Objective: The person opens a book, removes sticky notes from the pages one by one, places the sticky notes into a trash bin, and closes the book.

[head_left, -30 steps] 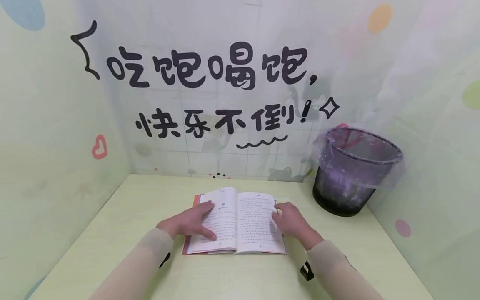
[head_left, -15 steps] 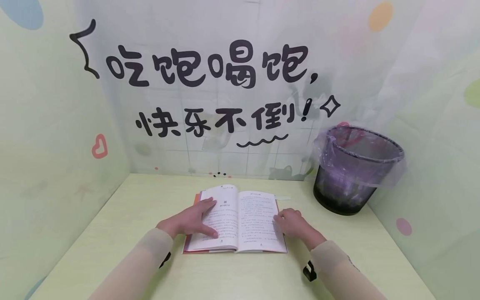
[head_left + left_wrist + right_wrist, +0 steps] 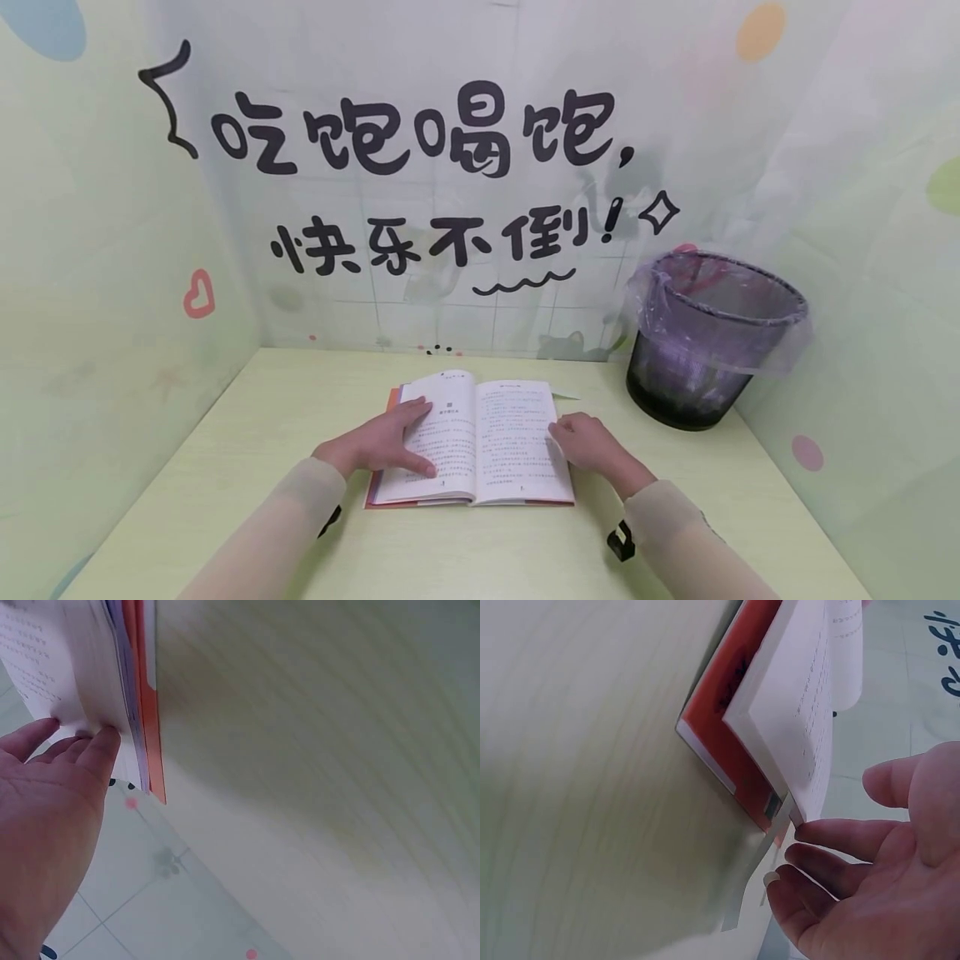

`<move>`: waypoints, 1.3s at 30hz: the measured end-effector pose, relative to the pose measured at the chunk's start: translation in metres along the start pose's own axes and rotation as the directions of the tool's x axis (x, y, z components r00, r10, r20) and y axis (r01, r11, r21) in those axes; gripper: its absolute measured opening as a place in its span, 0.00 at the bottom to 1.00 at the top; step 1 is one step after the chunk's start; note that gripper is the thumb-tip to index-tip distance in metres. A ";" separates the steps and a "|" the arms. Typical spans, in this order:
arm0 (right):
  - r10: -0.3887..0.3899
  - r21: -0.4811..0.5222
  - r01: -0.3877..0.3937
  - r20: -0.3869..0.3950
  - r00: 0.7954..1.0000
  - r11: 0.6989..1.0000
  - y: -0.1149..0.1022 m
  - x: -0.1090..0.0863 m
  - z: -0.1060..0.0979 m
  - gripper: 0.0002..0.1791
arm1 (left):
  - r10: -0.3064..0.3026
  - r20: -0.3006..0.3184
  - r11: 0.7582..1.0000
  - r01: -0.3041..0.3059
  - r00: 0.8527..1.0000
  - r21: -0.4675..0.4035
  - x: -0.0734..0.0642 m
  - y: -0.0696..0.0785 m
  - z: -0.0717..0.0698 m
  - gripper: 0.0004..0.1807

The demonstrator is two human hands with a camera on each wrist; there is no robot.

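An open book (image 3: 517,442) with printed pages and an orange-red cover lies on the table. In the head view my left hand (image 3: 382,442) rests on the left page, fingers and thumb spread. The left wrist view shows its fingertips (image 3: 109,739) on the page near the outer edge. My right hand (image 3: 592,446) is at the right page's outer edge. In the right wrist view its index fingertip touches the edge of the page stack (image 3: 802,750), with the thumb apart above the page. A pale paper strip (image 3: 750,889) sticks out from between the pages and the cover.
A black mesh wastebasket (image 3: 690,375) with a purple plastic liner stands at the back right of the pale wooden table (image 3: 465,554). Patterned cloth walls (image 3: 450,317) with large black lettering enclose the back and sides.
My right hand has shifted slightly outward along the page edge and its fingers have drawn in. The strip beyond it came into fuller view, then narrowed. The left hand stays on the page.
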State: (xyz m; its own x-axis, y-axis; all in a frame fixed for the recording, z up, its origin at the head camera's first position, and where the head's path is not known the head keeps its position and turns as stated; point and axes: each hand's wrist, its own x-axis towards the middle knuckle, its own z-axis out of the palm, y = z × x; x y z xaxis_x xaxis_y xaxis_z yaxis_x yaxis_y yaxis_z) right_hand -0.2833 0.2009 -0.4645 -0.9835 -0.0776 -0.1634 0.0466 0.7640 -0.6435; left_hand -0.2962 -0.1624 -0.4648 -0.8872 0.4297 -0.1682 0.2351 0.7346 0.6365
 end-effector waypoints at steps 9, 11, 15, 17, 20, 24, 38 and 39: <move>-0.028 -0.030 0.028 -0.013 1.000 0.999 -0.006 -0.004 -0.001 0.19 | 0.021 -0.010 1.000 -0.021 1.000 0.012 0.001 -0.002 0.000 0.69; -0.027 -0.013 0.027 -0.028 0.999 1.000 -0.006 -0.004 -0.001 0.20 | 0.028 -0.012 1.000 -0.028 1.000 0.010 0.002 -0.002 0.000 0.68; 0.000 0.116 0.008 -0.070 0.998 0.993 -0.006 -0.002 -0.001 0.25 | 0.034 -0.012 0.999 -0.034 0.999 0.001 0.003 0.000 0.000 0.68; 0.008 0.229 0.008 -0.069 0.998 0.973 -0.008 -0.002 -0.002 0.25 | 0.030 -0.012 1.000 -0.030 0.999 -0.002 0.003 0.000 0.000 0.68; -0.009 0.424 0.017 -0.019 1.000 0.906 -0.009 -0.001 -0.004 0.26 | 0.026 -0.011 1.000 -0.026 1.000 -0.002 0.003 0.000 0.000 0.68; -0.065 0.621 0.009 0.069 0.996 0.783 -0.012 -0.001 -0.005 0.33 | 0.030 -0.008 1.000 -0.030 1.000 0.008 0.004 -0.001 0.000 0.68; -0.260 0.543 0.149 0.133 0.956 0.826 -0.035 -0.008 0.033 0.28 | 0.033 -0.009 0.999 -0.033 0.999 0.013 0.005 -0.002 -0.001 0.68; -0.270 0.496 0.172 0.134 0.954 0.851 -0.037 -0.009 0.037 0.29 | 0.031 -0.010 0.999 -0.031 0.999 0.012 0.005 -0.001 -0.001 0.68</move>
State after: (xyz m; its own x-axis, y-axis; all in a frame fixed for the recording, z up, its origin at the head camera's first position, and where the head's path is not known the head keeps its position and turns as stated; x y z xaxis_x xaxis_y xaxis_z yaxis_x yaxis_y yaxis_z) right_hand -0.2700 0.1500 -0.4669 -0.9271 -0.3657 -0.0820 -0.0424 0.3198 -0.9465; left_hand -0.3010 -0.1616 -0.4659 -0.8833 0.4471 -0.1413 0.2669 0.7271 0.6325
